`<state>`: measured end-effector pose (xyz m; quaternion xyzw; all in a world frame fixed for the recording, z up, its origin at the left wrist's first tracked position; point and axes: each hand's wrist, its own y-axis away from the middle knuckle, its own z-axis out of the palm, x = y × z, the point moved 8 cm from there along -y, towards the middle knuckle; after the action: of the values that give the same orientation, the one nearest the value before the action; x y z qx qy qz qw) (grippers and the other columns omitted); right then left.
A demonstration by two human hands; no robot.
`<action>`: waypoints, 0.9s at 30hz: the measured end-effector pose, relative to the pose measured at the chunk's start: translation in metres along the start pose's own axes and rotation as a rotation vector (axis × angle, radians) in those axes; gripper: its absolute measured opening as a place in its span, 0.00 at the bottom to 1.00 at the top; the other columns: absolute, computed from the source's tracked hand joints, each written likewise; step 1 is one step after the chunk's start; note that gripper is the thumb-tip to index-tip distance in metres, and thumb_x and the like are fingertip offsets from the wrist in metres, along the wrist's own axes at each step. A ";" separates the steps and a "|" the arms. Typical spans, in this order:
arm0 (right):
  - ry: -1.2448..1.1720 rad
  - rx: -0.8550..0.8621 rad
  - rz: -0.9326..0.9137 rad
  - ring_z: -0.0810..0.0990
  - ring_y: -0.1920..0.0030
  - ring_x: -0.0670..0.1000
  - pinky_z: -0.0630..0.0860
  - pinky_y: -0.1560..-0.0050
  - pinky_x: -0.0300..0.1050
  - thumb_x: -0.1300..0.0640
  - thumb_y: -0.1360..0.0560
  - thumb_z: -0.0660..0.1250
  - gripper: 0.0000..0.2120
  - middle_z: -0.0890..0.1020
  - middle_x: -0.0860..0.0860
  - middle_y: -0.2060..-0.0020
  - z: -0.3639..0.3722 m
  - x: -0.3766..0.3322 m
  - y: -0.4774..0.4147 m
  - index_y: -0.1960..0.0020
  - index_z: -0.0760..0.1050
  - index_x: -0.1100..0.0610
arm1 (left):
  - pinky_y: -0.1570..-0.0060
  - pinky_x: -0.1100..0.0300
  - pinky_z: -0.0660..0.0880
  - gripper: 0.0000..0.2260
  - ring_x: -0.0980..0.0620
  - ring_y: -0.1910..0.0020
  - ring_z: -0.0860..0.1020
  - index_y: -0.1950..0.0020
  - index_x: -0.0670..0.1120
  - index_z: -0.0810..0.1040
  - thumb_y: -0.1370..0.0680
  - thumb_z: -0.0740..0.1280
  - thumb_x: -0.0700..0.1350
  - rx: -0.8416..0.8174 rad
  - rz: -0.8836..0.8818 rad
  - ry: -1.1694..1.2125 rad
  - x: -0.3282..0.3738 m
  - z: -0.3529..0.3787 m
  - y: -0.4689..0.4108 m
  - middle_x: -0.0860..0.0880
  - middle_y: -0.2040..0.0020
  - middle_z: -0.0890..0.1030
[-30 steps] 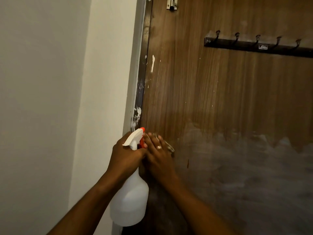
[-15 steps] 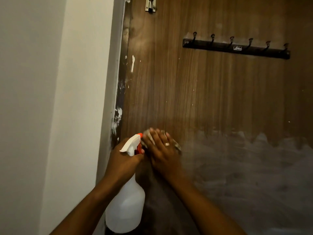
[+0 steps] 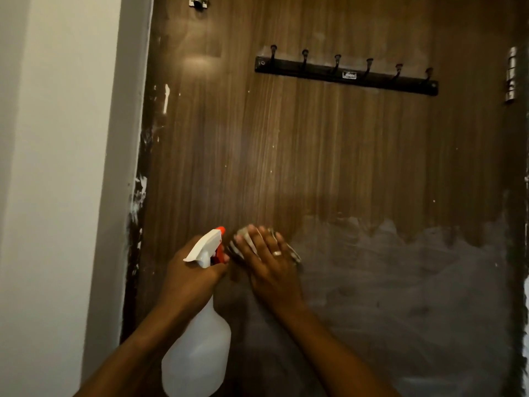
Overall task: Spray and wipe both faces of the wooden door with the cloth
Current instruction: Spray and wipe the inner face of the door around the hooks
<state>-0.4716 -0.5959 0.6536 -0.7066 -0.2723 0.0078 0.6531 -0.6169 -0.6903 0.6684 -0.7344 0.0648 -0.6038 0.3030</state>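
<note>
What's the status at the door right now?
Left grip holds spray bottle. Right grip presses cloth on wooden door. Hook rail above, nothing blocking.

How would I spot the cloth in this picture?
On the wooden door, look low down where brown wood meets the grey smeared patch. The right hand presses flat there; the cloth is the pale striped scrap peeking out around its fingers, unlike the white spray bottle gripped by the left hand beside it.
</note>
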 end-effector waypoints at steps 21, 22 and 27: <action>0.061 0.126 0.466 0.68 0.27 0.60 0.67 0.30 0.62 0.59 0.19 0.58 0.22 0.69 0.58 0.27 -0.067 0.169 0.037 0.26 0.68 0.55 | 0.40 0.47 0.71 0.26 0.42 0.40 0.74 0.32 0.41 0.68 0.28 0.70 0.34 -0.038 -0.031 0.015 0.009 0.080 0.036 0.40 0.38 0.75; 0.055 0.144 0.503 0.66 0.26 0.60 0.64 0.28 0.62 0.58 0.20 0.56 0.23 0.68 0.57 0.26 -0.067 0.175 0.018 0.25 0.67 0.55 | 0.40 0.48 0.71 0.26 0.42 0.40 0.74 0.32 0.41 0.68 0.28 0.70 0.34 -0.040 -0.035 0.019 0.009 0.080 0.035 0.40 0.38 0.75; 0.054 0.140 0.290 0.67 0.27 0.60 0.63 0.27 0.62 0.61 0.21 0.61 0.27 0.68 0.56 0.26 -0.053 0.131 -0.008 0.24 0.62 0.53 | 0.39 0.48 0.71 0.26 0.42 0.39 0.74 0.31 0.41 0.68 0.28 0.69 0.33 -0.063 -0.024 0.028 0.018 0.089 0.030 0.40 0.37 0.75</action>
<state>-0.3431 -0.5929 0.7142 -0.6914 -0.1485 0.1017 0.6997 -0.5220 -0.6902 0.6603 -0.7358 0.0793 -0.6154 0.2713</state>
